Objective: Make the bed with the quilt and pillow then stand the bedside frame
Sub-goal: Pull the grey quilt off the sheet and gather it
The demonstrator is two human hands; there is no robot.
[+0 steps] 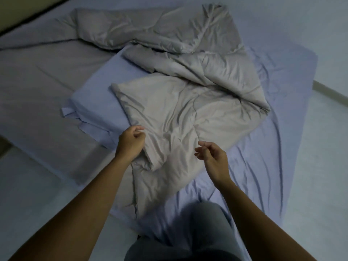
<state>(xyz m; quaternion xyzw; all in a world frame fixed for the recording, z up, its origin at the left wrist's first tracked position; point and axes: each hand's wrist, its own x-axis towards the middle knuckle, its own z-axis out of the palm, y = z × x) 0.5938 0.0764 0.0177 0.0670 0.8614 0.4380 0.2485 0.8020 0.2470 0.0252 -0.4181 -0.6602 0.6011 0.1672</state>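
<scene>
Knee point(190, 232): seen nearest, in grey cloth, below and between both forearms.
Left hand point(131, 141): fingers loosely curled at the quilt's near-left edge; whether cloth was pinched could not be told.
Right hand point(211, 157): held open above the quilt, fingers slackly bent, nothing gripped.
Quilt point(178, 110): crumpled in a beige heap, stretched from between the hands away beyond them.
Sheet point(263, 157): blue, wrinkled, spread right of the right hand.
Pillow point(98, 95): blue, lay beyond the left hand, partly covered by the quilt.
</scene>
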